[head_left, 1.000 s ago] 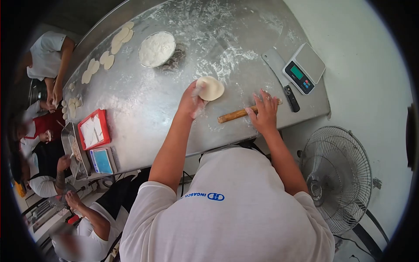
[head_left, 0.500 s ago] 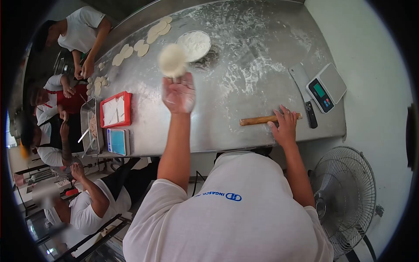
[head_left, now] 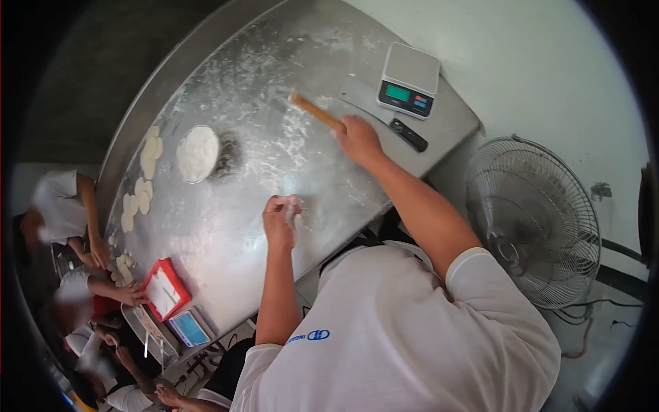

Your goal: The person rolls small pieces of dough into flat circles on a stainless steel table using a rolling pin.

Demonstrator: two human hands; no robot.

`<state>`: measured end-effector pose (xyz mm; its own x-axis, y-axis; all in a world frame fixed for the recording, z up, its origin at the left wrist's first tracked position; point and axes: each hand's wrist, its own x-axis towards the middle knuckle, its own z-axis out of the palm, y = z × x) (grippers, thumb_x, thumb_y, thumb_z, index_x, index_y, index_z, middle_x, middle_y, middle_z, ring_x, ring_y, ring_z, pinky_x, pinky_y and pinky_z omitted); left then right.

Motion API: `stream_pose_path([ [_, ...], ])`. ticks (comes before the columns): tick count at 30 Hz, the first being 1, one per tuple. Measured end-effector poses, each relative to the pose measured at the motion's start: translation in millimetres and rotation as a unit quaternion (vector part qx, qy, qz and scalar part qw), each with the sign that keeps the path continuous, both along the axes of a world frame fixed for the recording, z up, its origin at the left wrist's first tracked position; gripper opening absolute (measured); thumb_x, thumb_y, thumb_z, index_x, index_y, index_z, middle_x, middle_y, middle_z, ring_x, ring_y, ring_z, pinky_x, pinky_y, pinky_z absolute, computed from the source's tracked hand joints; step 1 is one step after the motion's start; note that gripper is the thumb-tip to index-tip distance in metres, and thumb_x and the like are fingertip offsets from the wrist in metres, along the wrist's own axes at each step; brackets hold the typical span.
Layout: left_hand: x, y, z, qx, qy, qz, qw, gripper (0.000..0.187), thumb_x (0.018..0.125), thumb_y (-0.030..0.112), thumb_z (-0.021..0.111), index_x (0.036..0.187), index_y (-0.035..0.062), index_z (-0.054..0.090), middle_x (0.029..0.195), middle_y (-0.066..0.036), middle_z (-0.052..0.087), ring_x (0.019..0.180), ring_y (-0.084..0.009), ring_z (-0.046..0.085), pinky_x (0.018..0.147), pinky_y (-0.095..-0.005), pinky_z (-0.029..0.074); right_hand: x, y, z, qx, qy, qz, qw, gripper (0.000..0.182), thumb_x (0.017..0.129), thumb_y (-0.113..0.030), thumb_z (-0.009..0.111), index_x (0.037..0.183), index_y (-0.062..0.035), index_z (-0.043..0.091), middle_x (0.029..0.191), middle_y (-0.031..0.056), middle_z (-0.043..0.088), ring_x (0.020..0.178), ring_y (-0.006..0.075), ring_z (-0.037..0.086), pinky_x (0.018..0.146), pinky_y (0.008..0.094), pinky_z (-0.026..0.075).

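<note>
My right hand point(head_left: 360, 141) is closed around one end of a wooden rolling pin point(head_left: 318, 113), which slants up and left over the floury steel table point(head_left: 226, 240). My left hand point(head_left: 280, 220) is near the middle of the table, fingers curled in and tips dusted white. No object shows in it. Beyond it to the upper left is a bowl of white flour point(head_left: 198, 154). Flat round dough wrappers point(head_left: 143, 196) lie in overlapping groups along the far left side.
Right of the rolling pin lie a cleaver point(head_left: 408, 134) and a digital scale point(head_left: 409, 79). At the lower left are a red tray point(head_left: 180, 290), a blue-topped scale point(head_left: 190, 328) and a metal filling pan point(head_left: 152, 335). Co-workers' hands point(head_left: 130, 294) are nearby. A fan point(head_left: 532, 223) stands right.
The dough disc that was airborne above my left hand has left it. That hand drew back and curled. My right hand gripped the rolling pin and swung it up-left. The view turned right.
</note>
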<state>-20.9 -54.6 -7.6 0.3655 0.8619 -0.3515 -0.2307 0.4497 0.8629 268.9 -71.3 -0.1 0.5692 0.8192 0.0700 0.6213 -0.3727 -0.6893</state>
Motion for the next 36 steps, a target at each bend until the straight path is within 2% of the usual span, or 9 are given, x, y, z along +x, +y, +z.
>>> stream_pose_path([
  [5,-3.4,11.2,13.2,0.069,0.064,-0.089,0.992,0.007,0.094,-0.001,0.073,0.088,0.0019,0.071,0.091,-0.009,0.076,0.078,-0.0157,0.067,0.075,-0.0303,0.053,7.4,20.4,34.8,0.103,0.063,0.024,0.992,0.030,0.095,-0.024,0.073,0.118,-0.0048,0.069,0.105,0.0192,0.070,0.099,0.0387,0.068,0.086,0.0480,0.053],
  [7,-7.0,8.2,10.6,0.058,0.090,-0.104,0.989,0.007,0.094,0.001,0.073,0.087,0.0015,0.073,0.090,-0.008,0.077,0.080,-0.0141,0.067,0.075,-0.0291,0.053,3.8,-11.5,33.5,0.003,0.137,0.003,0.991,0.036,0.095,-0.024,0.072,0.126,-0.0055,0.069,0.104,0.0186,0.072,0.093,0.0350,0.071,0.083,0.0431,0.054],
  [13,-40.2,-15.5,-7.6,0.017,0.155,-0.095,0.983,0.012,0.094,0.009,0.079,0.088,-0.0006,0.073,0.089,-0.009,0.077,0.078,-0.0148,0.067,0.077,-0.0302,0.053,-17.7,-124.9,-23.6,-0.037,0.223,-0.052,0.973,0.042,0.096,-0.016,0.072,0.134,0.0006,0.066,0.109,0.0141,0.076,0.097,0.0199,0.073,0.089,0.0346,0.056],
  [17,-44.8,-20.5,-12.7,-0.003,0.163,-0.098,0.982,0.013,0.094,0.009,0.079,0.087,-0.0004,0.073,0.087,-0.008,0.076,0.077,-0.0147,0.066,0.077,-0.0297,0.053,-31.1,-135.3,-15.3,-0.003,0.245,-0.046,0.969,0.042,0.096,-0.012,0.073,0.136,-0.0005,0.066,0.109,0.0120,0.075,0.100,0.0180,0.072,0.091,0.0326,0.056],
  [22,-27.9,-15.1,-8.4,0.035,0.166,-0.129,0.977,0.013,0.095,0.011,0.078,0.087,0.0006,0.075,0.081,-0.004,0.074,0.074,-0.0094,0.063,0.069,-0.0270,0.048,-10.1,-21.9,89.1,0.045,0.232,-0.021,0.971,0.039,0.097,-0.023,0.073,0.133,-0.0071,0.069,0.099,0.0053,0.074,0.086,0.0133,0.068,0.083,0.0313,0.055],
  [23,-23.5,-11.8,-4.4,0.040,0.156,-0.132,0.978,0.012,0.095,0.010,0.078,0.088,0.0005,0.075,0.081,-0.003,0.074,0.074,-0.0093,0.063,0.068,-0.0269,0.048,1.0,2.9,114.1,0.108,0.180,0.007,0.978,0.036,0.099,-0.021,0.071,0.132,-0.0051,0.069,0.090,-0.0021,0.065,0.079,0.0053,0.057,0.071,0.0259,0.049],
  [26,-14.5,-11.6,16.4,0.027,0.121,-0.129,0.984,0.010,0.096,0.007,0.075,0.089,0.0006,0.074,0.082,-0.003,0.074,0.075,-0.0090,0.063,0.068,-0.0271,0.048,14.2,49.2,213.5,0.216,0.226,0.049,0.949,0.037,0.099,-0.022,0.073,0.132,-0.0048,0.069,0.097,0.0000,0.068,0.086,0.0087,0.062,0.076,0.0281,0.051],
  [29,-13.9,-14.5,11.1,0.018,0.149,-0.125,0.981,0.008,0.096,0.004,0.072,0.089,0.0003,0.074,0.084,-0.004,0.074,0.076,-0.0095,0.063,0.068,-0.0274,0.049,23.1,90.4,251.0,0.240,0.161,0.062,0.955,0.038,0.099,-0.021,0.073,0.132,-0.0018,0.068,0.097,0.0025,0.069,0.087,0.0099,0.064,0.078,0.0290,0.052],
  [36,-40.8,-36.3,3.0,0.023,0.143,-0.072,0.987,0.011,0.096,0.004,0.070,0.088,-0.0008,0.075,0.085,-0.005,0.074,0.076,-0.0105,0.063,0.070,-0.0274,0.049,-5.6,107.1,132.4,0.165,0.176,0.054,0.969,0.050,0.097,-0.030,0.076,0.137,-0.0003,0.067,0.108,0.0080,0.074,0.093,0.0141,0.069,0.087,0.0306,0.054],
])
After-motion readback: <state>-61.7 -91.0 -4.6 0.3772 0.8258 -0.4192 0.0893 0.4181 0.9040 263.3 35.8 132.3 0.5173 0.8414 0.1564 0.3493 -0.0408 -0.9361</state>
